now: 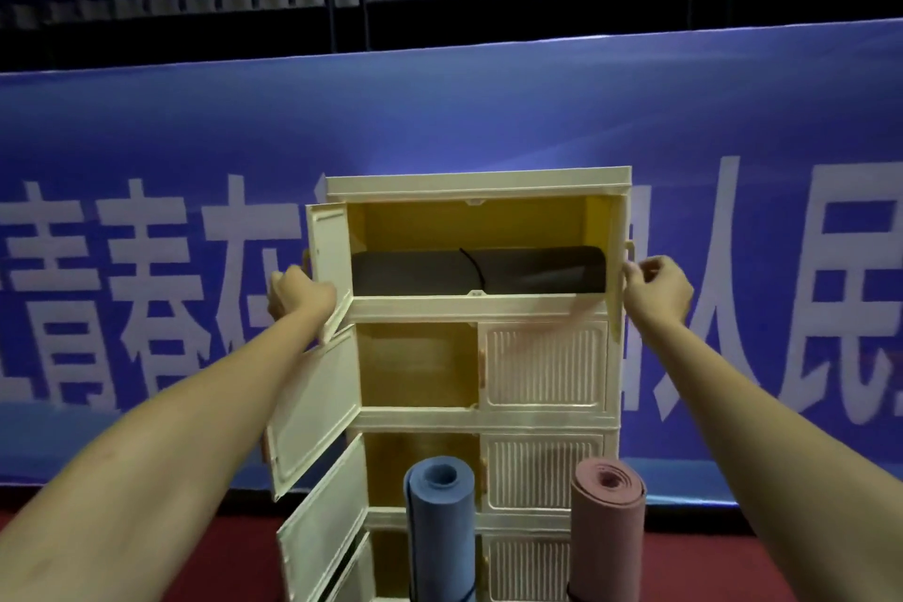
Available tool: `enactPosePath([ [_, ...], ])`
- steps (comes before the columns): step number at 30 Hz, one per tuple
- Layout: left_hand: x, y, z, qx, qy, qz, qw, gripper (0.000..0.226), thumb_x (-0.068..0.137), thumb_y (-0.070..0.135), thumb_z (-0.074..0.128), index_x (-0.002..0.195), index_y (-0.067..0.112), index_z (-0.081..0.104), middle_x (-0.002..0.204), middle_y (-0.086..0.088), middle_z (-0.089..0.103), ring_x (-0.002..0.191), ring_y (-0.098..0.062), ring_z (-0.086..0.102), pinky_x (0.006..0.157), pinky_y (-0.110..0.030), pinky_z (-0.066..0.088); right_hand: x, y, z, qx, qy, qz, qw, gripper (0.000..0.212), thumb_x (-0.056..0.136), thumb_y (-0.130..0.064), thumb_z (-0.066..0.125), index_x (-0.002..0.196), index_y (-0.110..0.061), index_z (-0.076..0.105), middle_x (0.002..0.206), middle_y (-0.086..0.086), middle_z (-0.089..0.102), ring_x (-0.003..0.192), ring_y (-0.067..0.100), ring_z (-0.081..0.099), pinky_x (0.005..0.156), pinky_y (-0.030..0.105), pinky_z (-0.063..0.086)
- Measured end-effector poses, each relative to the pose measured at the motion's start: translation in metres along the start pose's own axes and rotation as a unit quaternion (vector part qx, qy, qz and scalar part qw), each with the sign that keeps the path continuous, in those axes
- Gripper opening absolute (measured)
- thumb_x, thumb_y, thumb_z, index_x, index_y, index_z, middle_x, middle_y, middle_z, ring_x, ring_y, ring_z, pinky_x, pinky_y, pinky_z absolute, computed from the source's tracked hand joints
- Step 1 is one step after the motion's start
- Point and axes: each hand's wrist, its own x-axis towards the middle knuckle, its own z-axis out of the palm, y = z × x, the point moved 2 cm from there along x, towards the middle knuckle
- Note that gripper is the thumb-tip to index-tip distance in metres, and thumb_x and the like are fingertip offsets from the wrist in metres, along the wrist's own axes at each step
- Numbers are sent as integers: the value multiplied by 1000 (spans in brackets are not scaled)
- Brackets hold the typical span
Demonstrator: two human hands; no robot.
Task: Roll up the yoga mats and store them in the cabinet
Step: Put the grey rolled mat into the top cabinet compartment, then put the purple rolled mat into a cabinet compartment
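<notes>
the left hand (298, 296) curls its fingers round the outer edge of the cream plastic top-left door (330, 259), which stands swung out to the left. the right hand (657, 291) is at the edge of the top-right door (618, 259), fingers bent and thumb forward; it seems to pinch that edge, though blur makes the contact hard to judge. between the hands, the top compartment of the tall cream plastic storage cabinet (476, 183) holds a rolled black yoga mat (479, 271), lying on its side with its long axis running left to right across the shelf, a thin dark strap round its middle. below, the left doors of the lower tiers hang open and the ribbed right doors are closed. in front of the cabinet stand two rolled mats upright, long axes vertical, open spiral ends up: a blue foam yoga mat (440, 528) on the left and a pink foam yoga mat (606, 533) on the right, well apart. behind is a blue banner with white characters (146, 259) above a red floor (733, 552).
</notes>
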Motion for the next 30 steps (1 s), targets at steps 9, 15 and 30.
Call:
enactPosePath([
  [9, -50, 54, 102, -128, -116, 80, 982, 20, 95, 28, 70, 106, 23, 55, 107, 1, 58, 94, -21, 62, 84, -36, 55, 15, -5, 81, 47, -139, -56, 988, 16, 99, -37, 63, 101, -21, 65, 92, -3, 67, 89, 16, 68, 81, 37, 59],
  [15, -41, 102, 185, -158, -191, 72, 966, 19, 99, 36, 62, 109, 20, 64, 116, 0, 58, 93, -19, 60, 83, -34, 51, 27, -9, 177, 34, -230, -92, 968, 19, 103, -29, 57, 105, -15, 69, 95, -1, 71, 88, 11, 70, 69, 17, 55],
  [30, -4, 90, 307, -309, -323, 57, 893, 34, 107, 30, 49, 135, 21, 64, 137, -2, 64, 119, -13, 59, 108, -38, 48, 61, 35, 331, 8, -281, -119, 952, 51, 102, -40, 29, 130, -7, 56, 132, 15, 54, 119, 25, 50, 105, 40, 40],
])
